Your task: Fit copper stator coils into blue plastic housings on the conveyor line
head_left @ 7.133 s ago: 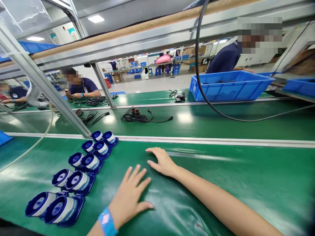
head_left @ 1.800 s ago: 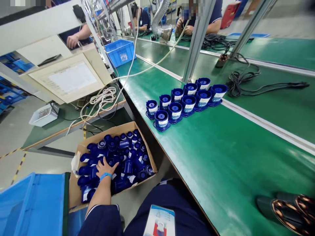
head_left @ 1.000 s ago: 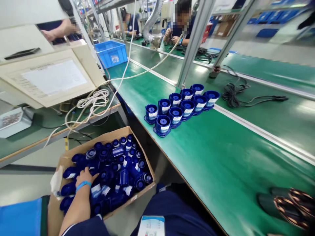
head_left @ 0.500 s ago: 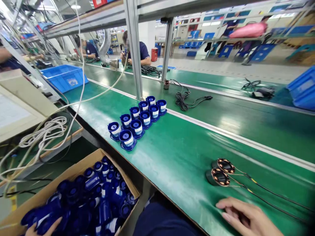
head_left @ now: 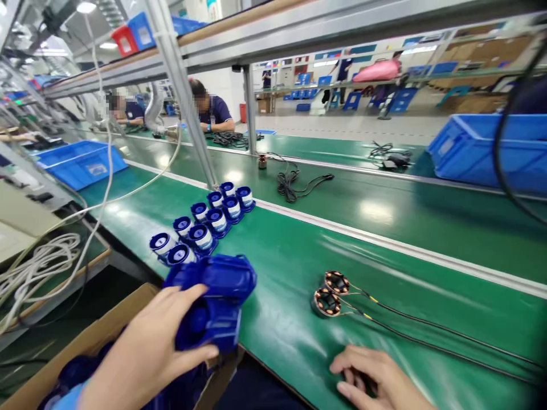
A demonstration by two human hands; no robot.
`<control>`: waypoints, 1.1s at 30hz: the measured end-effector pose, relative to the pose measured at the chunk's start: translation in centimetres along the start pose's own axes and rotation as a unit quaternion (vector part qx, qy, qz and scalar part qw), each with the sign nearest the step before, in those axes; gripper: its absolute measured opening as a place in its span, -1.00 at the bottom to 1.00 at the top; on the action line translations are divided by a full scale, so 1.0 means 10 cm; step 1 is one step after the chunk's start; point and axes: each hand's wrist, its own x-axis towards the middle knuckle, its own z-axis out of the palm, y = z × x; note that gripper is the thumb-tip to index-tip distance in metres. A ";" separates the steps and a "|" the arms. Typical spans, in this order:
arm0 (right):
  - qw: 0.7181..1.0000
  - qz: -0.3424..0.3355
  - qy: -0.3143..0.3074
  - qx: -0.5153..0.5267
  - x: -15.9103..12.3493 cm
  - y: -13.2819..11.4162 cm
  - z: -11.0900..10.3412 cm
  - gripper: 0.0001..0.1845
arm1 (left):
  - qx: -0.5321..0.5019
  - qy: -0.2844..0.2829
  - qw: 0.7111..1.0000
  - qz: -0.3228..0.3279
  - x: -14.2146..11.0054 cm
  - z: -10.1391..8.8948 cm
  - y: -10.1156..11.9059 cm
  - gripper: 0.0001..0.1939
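1. Grasping blue housings (head_left: 228, 279) (prob. 2) w/ fingers (head_left: 190, 296) of L hand (head_left: 147, 336), left of coils (head_left: 327, 303); might slip, b/c of one-handed hold on smooth-looking plastic.
2. Might knock standing cups (head_left: 217, 221), farther left of coils, if swung low.
3. Might drop into carton (head_left: 102, 331), near-left of coils, w/ any loosened grip.
4. Holding R hand (head_left: 380, 373) half-curled, nothing seen in grip, just nearside of coils; might snag cables (head_left: 427, 320), right of coils, & drag coils over desk (head_left: 277, 285) if moved carelessly.

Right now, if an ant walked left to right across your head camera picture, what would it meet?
Coiled white cable → left hand gripping blue parts → two copper-wound rings → big blue bin at the right edge.
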 end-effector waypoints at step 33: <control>0.894 0.043 0.031 -0.445 1.54 -0.69 -1.13 -0.45 | -0.049 -0.088 0.976 0.195 2.50 0.81 -0.03 -0.42</control>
